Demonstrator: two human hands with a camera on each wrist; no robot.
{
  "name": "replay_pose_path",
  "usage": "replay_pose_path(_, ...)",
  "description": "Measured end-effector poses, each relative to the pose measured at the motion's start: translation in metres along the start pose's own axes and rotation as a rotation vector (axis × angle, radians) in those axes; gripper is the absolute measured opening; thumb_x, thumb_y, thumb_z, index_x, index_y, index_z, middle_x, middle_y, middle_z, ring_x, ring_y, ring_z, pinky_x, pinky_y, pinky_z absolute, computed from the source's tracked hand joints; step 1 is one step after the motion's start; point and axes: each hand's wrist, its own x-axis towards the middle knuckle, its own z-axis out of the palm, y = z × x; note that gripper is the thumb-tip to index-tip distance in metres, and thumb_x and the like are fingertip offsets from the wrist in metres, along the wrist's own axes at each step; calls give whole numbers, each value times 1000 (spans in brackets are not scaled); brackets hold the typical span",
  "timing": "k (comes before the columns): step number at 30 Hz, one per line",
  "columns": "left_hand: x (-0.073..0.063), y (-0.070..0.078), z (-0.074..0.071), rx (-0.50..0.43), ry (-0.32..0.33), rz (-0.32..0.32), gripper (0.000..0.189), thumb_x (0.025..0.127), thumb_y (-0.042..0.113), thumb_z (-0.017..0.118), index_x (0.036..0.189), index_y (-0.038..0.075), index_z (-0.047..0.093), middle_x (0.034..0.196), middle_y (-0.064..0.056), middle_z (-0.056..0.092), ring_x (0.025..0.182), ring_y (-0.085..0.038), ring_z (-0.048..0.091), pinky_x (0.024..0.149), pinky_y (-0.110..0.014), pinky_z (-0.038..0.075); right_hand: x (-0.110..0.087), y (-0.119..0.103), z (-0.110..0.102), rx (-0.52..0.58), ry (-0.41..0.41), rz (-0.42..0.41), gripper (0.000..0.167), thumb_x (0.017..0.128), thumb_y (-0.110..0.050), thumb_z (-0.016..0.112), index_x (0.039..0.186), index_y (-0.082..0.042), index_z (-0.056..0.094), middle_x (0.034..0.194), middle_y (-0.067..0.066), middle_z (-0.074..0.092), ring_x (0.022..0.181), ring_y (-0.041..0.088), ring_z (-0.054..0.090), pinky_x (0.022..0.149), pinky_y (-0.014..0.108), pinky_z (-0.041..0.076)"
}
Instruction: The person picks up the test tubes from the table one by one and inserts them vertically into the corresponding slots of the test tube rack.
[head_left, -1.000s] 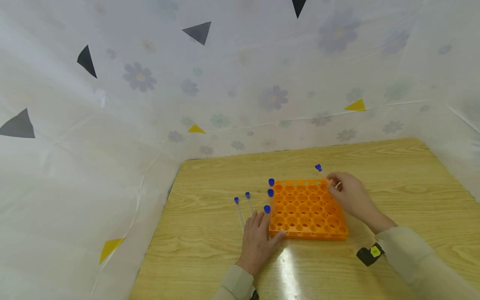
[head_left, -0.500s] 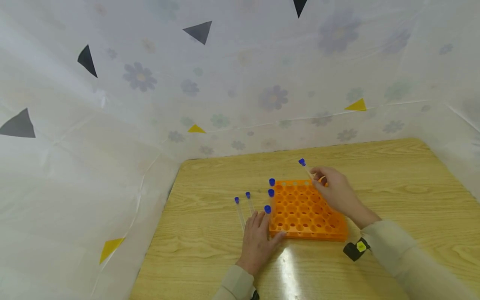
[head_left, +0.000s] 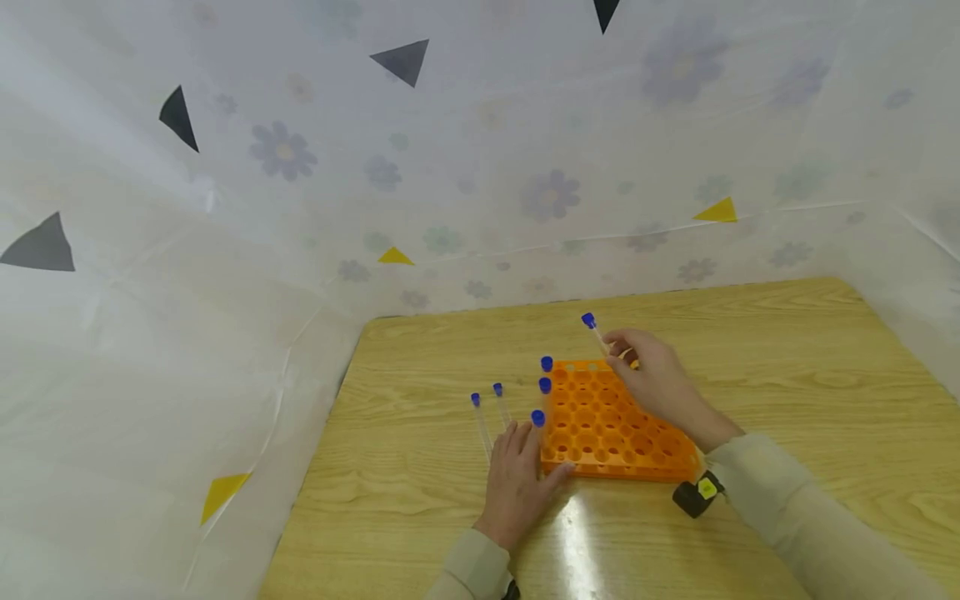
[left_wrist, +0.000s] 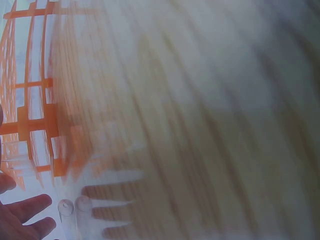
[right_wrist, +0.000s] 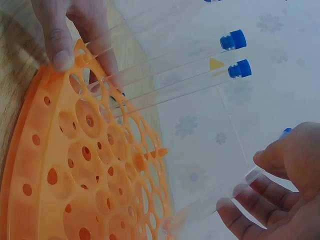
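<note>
An orange test tube rack [head_left: 592,417] stands on the table. Three clear test tubes with blue caps [head_left: 545,384] stand along its left side. My left hand [head_left: 513,492] rests at the rack's front left corner, thumb on the front edge and straight fingers along the side. In the right wrist view, my right hand [right_wrist: 280,185] pinches another clear test tube [right_wrist: 205,205] between thumb and fingers. That tube tilts, its blue cap [head_left: 588,320] up and to the left, its lower end close to the rack's holes.
Two more capped tubes [head_left: 482,425] lie on the wooden table [head_left: 397,475] left of the rack, partly behind my left hand. A white flowered sheet [head_left: 480,167] with triangle patches hangs around the table's back and sides. Dark wrist bands [head_left: 693,498] show by the sleeves.
My right hand has moved left over the back of the rack, carrying the tilted test tube with it. My left hand has stayed at the rack's corner.
</note>
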Motion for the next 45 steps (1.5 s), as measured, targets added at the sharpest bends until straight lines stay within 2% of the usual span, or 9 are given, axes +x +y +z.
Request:
replay_pose_path(6, 0, 2, -2, 10, -5, -6, 73, 93, 65, 49, 147, 15, 45, 141, -7, 54, 138, -34, 45, 116, -50, 38, 5, -6, 5, 25, 16, -12, 29, 100, -10, 57, 128, -3, 57, 108, 12, 64, 96, 25, 62, 83, 46, 57)
replay_pose_path(11, 0, 3, -3, -3, -26, -25, 75, 93, 66, 49, 149, 16, 43, 142, -8, 53, 139, -34, 44, 117, -51, 37, 10, -12, 9, 73, 21, -28, 28, 100, -10, 58, 127, -5, 56, 107, 10, 63, 98, 25, 62, 82, 45, 59)
replay_pose_path(17, 1, 3, -2, 7, -10, -11, 71, 93, 64, 51, 145, 15, 47, 140, -8, 54, 137, -33, 46, 116, -50, 38, 14, -13, 15, 139, 8, -42, 27, 100, -10, 57, 126, -4, 55, 111, 14, 63, 104, 27, 63, 85, 46, 59)
replay_pose_path(24, 1, 1, -2, 13, -6, -9, 69, 93, 64, 51, 143, 15, 49, 139, -8, 55, 136, -33, 47, 115, -50, 39, 19, -16, 23, 185, -15, -55, 19, 100, -11, 57, 119, -8, 54, 112, 13, 63, 107, 26, 63, 89, 45, 59)
replay_pose_path(32, 1, 0, -1, 14, -2, -10, 72, 93, 65, 50, 145, 15, 47, 139, -9, 56, 136, -35, 47, 114, -51, 39, 27, -19, 35, 219, -30, -63, 20, 100, -11, 58, 119, -7, 54, 114, 17, 63, 108, 27, 64, 90, 46, 58)
replay_pose_path(39, 2, -1, 1, 7, -27, -26, 74, 93, 67, 48, 147, 17, 45, 141, -8, 55, 138, -35, 46, 116, -51, 38, 32, -18, 49, 217, -35, -54, 15, 100, -10, 58, 114, -10, 55, 109, 9, 63, 107, 25, 64, 91, 45, 58)
replay_pose_path(45, 2, -1, 2, 22, -17, -18, 73, 93, 66, 48, 148, 19, 43, 141, -7, 55, 138, -34, 46, 115, -52, 38, 34, -16, 58, 224, -52, -45, 14, 100, -7, 56, 113, -11, 54, 111, 11, 63, 108, 25, 63, 92, 45, 58)
